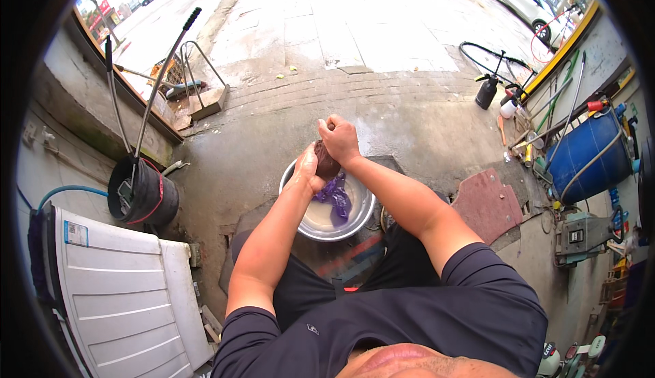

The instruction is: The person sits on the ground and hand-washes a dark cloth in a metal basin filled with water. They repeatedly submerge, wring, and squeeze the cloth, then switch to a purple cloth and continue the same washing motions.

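Observation:
A round metal basin of cloudy water stands on the ground between the knees, with a purple cloth lying partly in the water. Over the basin's far left part, a wet dark brown cloth is bunched between both hands. My left hand supports it from the left, its palm and fingers wet. My right hand is closed around the cloth's upper end, where a bit of brown shows at the fist. Whether the brown item is all one cloth cannot be told.
Left are a black bucket with long-handled tools and a white ribbed plastic panel. A reddish mat lies to the right, near a blue plastic drum. Pump sprayers stand far right. Parked cars are outside.

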Action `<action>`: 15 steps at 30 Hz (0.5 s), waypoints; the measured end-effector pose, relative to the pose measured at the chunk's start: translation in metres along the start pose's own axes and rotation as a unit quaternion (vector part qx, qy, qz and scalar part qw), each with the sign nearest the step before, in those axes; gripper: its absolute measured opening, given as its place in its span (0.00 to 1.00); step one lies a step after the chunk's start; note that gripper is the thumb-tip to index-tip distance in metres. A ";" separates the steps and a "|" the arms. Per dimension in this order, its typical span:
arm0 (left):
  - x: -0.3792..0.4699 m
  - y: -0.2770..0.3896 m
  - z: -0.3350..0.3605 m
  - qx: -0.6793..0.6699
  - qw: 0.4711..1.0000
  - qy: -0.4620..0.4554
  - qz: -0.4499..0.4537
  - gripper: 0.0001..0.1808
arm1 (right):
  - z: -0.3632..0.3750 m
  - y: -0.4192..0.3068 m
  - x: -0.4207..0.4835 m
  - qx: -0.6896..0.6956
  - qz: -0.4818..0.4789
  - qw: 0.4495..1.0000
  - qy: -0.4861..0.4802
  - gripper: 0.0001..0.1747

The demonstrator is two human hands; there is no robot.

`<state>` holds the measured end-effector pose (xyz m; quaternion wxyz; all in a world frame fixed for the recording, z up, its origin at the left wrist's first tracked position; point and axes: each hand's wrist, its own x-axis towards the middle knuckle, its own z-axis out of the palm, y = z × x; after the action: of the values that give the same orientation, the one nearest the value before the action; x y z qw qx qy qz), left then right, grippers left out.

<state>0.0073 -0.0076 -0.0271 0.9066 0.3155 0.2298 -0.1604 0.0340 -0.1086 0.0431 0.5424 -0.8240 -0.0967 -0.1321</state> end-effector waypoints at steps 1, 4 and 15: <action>0.000 0.000 0.000 0.006 1.000 -0.023 0.017 0.19 | -0.001 -0.003 0.000 -0.008 -0.008 1.000 0.000 0.18; -0.003 0.000 -0.004 -0.019 0.999 -0.020 0.041 0.20 | 0.005 -0.010 -0.025 0.005 -0.087 0.995 -0.045 0.17; 0.004 -0.001 -0.004 -0.015 1.000 0.008 0.010 0.22 | -0.003 -0.017 -0.007 -0.023 -0.017 1.000 -0.002 0.17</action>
<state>0.0091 -0.0057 -0.0325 0.9108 0.3053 0.2367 -0.1457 0.0221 -0.1053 0.0568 0.5208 -0.8348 -0.1090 -0.1418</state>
